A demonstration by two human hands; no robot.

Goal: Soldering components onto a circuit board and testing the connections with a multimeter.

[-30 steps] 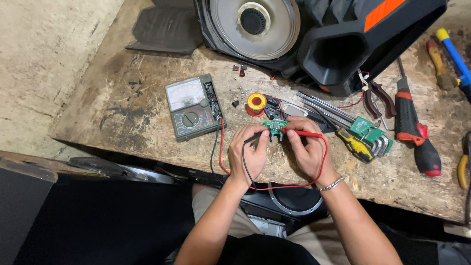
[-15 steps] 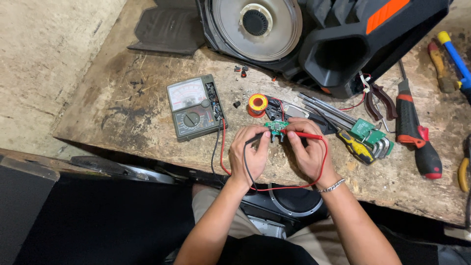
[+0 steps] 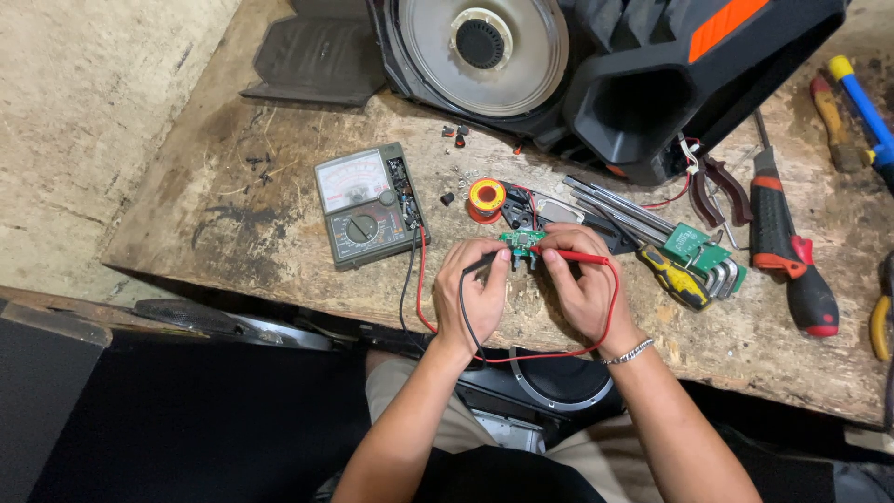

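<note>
While both hands meet over a small green circuit board (image 3: 521, 241) near the middle of the counter (image 3: 279, 233), the left hand (image 3: 480, 289) pinches a black probe (image 3: 484, 265) and the right hand (image 3: 582, 284) pinches a red probe (image 3: 573, 255), tips down on the board. That board looks light, stiff and fragile, best held by its edges. Red and black leads run toward ten o'clock to a meter (image 3: 368, 205). At twelve o'clock sit a solder spool (image 3: 486, 197) and, beyond it, a black speaker box (image 3: 596, 74). Toward three o'clock lie a second green board (image 3: 689, 244), hex keys (image 3: 726, 277), pliers (image 3: 717, 182) and a red-and-black screwdriver (image 3: 792, 256).
</note>
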